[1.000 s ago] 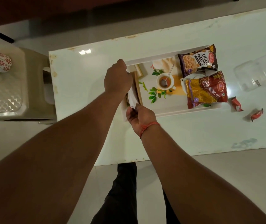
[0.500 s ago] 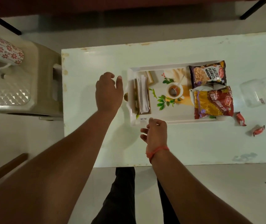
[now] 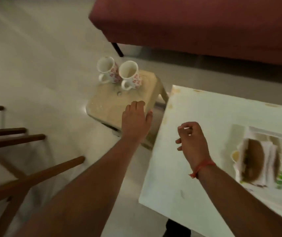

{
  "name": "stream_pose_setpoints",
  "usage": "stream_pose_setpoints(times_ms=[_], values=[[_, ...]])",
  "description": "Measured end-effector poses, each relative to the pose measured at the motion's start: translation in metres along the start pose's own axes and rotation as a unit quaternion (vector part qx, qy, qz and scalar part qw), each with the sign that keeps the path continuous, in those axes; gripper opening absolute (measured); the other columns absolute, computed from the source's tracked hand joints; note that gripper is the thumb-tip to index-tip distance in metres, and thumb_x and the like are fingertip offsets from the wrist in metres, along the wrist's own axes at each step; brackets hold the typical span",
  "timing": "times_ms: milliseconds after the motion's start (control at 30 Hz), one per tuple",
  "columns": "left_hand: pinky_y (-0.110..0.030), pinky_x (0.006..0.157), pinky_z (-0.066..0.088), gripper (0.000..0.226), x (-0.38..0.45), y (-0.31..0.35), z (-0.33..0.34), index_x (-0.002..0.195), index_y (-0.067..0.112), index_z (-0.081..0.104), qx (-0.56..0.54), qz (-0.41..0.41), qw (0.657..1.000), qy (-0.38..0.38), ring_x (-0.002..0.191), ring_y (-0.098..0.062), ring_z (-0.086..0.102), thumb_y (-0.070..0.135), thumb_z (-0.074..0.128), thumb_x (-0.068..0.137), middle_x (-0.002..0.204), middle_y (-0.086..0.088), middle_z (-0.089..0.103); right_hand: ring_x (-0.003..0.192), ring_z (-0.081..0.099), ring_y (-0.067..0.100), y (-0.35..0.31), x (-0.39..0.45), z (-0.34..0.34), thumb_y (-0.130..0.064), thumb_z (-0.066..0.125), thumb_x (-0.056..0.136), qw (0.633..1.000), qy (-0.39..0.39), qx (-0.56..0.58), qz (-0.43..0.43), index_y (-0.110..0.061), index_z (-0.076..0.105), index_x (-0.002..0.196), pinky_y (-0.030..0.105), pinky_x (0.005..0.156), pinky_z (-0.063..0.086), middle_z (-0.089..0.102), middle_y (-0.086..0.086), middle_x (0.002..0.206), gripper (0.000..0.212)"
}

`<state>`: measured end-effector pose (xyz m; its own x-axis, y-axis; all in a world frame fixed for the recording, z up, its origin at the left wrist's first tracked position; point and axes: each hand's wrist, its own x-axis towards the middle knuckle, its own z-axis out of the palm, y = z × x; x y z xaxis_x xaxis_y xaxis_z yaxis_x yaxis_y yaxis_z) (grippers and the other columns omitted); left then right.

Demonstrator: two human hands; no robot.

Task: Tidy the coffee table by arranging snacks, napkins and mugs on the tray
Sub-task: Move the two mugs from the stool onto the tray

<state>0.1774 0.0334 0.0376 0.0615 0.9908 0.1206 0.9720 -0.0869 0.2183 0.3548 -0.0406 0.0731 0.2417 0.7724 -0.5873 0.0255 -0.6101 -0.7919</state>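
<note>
Two white mugs with red flowers stand side by side on a beige plastic stool: the left mug and the right mug. My left hand hovers over the stool's near edge, fingers straight, holding nothing, a short way from the mugs. My right hand floats above the white coffee table with fingers loosely curled and empty. At the right edge the white tray holds a wooden napkin holder with white napkins.
A dark red sofa runs along the far side. Wooden chair legs stick out at the lower left. Pale tiled floor lies between the stool and the chair.
The view has swung left from the tray to the stool. My left hand moved from beside the tray out over the stool. My right hand left the tray's front edge.
</note>
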Motion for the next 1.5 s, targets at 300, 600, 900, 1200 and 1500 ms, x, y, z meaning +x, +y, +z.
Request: stream_pose_setpoints(times_ms=[300, 600, 900, 1200, 1500], values=[[-0.046, 0.079, 0.048, 0.05, 0.093, -0.134, -0.048, 0.125, 0.008, 0.053, 0.107, 0.002, 0.994, 0.019, 0.103, -0.036, 0.053, 0.035, 0.057, 0.084, 0.12, -0.017, 0.055, 0.123, 0.047, 0.035, -0.114, 0.106, 0.131, -0.021, 0.063, 0.085, 0.873, -0.09, -0.395, -0.272, -0.018, 0.041, 0.14, 0.045, 0.103, 0.045, 0.038, 0.011, 0.141, 0.059], [-0.057, 0.119, 0.021, 0.108, 0.186, -0.159, -0.039, 0.157, 0.015, 0.007, 0.052, -0.042, 0.98, -0.188, 0.149, -0.045, 0.011, 0.057, 0.065, 0.076, 0.163, -0.021, 0.013, 0.138, 0.03, 0.044, -0.167, 0.168, 0.19, -0.018, 0.079, 0.075, 0.648, -0.151, -0.683, -0.303, -0.035, 0.018, 0.154, 0.055, 0.103, 0.044, 0.019, 0.008, 0.158, 0.101], [-0.048, 0.11, 0.042, 0.092, 0.215, -0.146, -0.033, 0.155, 0.025, 0.019, -0.009, -0.099, 0.972, -0.213, 0.128, -0.048, 0.047, 0.041, 0.075, 0.083, 0.151, -0.021, 0.019, 0.11, 0.053, 0.045, -0.154, 0.178, 0.188, -0.014, 0.079, 0.075, 0.656, -0.145, -0.664, -0.329, -0.034, 0.033, 0.144, 0.047, 0.086, 0.054, 0.032, 0.015, 0.141, 0.085], [-0.045, 0.1, 0.046, 0.08, 0.175, -0.116, -0.04, 0.147, 0.02, 0.03, 0.022, -0.094, 0.967, -0.235, 0.119, -0.046, 0.052, 0.041, 0.072, 0.082, 0.145, -0.02, 0.024, 0.112, 0.051, 0.046, -0.11, 0.13, 0.151, -0.014, 0.076, 0.076, 0.685, -0.15, -0.628, -0.338, -0.029, 0.04, 0.141, 0.049, 0.088, 0.054, 0.034, 0.016, 0.141, 0.075], [-0.049, 0.092, 0.052, 0.08, 0.113, -0.011, -0.057, 0.141, 0.024, 0.039, 0.059, 0.084, 0.973, -0.205, 0.106, -0.047, 0.058, 0.045, 0.078, 0.075, 0.135, -0.02, 0.036, 0.102, 0.053, 0.038, -0.018, 0.034, 0.028, -0.013, 0.072, 0.077, 0.803, -0.134, -0.49, -0.312, -0.032, 0.032, 0.143, 0.047, 0.082, 0.057, 0.035, 0.012, 0.14, 0.079]])
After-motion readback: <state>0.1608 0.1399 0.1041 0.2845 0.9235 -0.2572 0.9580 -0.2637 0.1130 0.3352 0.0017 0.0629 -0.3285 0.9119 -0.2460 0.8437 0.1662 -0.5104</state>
